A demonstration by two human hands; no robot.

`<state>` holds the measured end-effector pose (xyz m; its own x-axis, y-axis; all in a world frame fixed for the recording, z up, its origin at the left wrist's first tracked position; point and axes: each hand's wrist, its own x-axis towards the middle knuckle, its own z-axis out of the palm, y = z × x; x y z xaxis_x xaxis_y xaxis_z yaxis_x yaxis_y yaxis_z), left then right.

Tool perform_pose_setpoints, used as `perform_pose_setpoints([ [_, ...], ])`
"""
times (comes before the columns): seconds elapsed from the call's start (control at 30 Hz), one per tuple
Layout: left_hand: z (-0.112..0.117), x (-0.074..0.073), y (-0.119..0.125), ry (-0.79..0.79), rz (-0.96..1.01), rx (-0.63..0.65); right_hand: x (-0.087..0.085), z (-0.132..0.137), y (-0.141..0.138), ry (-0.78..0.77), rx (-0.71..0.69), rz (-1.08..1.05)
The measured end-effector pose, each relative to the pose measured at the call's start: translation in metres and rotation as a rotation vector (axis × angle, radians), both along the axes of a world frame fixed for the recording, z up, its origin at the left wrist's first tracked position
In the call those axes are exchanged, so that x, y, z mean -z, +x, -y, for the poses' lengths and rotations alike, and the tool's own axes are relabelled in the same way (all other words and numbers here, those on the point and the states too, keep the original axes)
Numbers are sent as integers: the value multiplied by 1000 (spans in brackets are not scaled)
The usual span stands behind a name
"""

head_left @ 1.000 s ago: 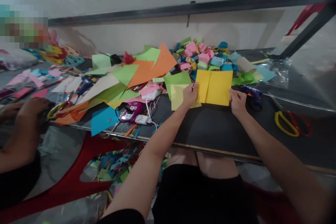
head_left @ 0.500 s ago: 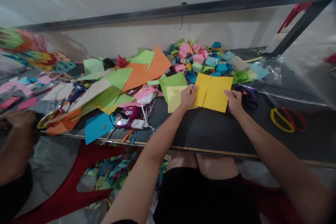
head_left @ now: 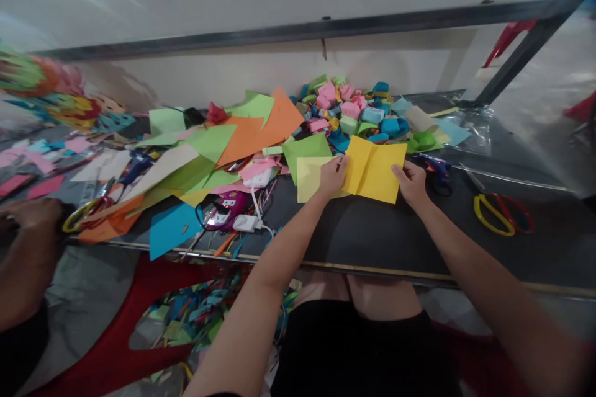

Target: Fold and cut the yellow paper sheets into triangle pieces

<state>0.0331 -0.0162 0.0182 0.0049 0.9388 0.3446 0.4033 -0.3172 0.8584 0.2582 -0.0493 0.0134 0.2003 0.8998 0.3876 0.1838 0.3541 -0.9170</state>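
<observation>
**Both hands holding yellow sheet at table centre**

The left hand (head_left: pixel 331 177) is pinching the left edge of the yellow paper sheet (head_left: pixel 375 165), fingers closed on it with the thumb on top. The right hand (head_left: pixel 410 183) is gripping the sheet's lower right edge in the same way, fingers folded over the paper. The sheet is lying just above the dark table (head_left: pixel 372 236), near its middle, showing a vertical crease left of centre; its left part is tilting upward.

A pale yellow sheet (head_left: pixel 310 177) is lying under the left hand, overlapping a green sheet (head_left: pixel 305 150) behind it. A heap of small folded paper pieces (head_left: pixel 354 108) is sitting behind the held sheet, near the wall. A blue glue gun (head_left: pixel 437 169) is resting just right of the right hand. Yellow-and-red scissors (head_left: pixel 501 214) are lying well apart to the right. A white charger with cable (head_left: pixel 246 222) is lying to the left, near the table edge. Another person's hand (head_left: pixel 28 216) is working at the far left, beside a second pair of scissors (head_left: pixel 81 214).
</observation>
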Motion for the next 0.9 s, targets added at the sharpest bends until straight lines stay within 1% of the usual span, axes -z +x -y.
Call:
perform_pose_setpoints([
  [0.23,1,-3,-2,6,-10,-60,-3,2,0,0,-47,27],
  [0.4,-2,-5,-9,-8,26,-126,1,0,0,-42,-63,153],
  [0.47,-4,-3,-11,5,29,-147,3,-2,0,-58,-51,209],
  [0.63,-6,1,-10,38,17,-151,5,-5,0,-53,8,300],
  [0.77,-5,-1,-8,29,37,-170,5,-6,-1,-50,23,331],
  [0.9,-2,-3,-7,46,59,-160,4,-5,-1,-46,53,342],
])
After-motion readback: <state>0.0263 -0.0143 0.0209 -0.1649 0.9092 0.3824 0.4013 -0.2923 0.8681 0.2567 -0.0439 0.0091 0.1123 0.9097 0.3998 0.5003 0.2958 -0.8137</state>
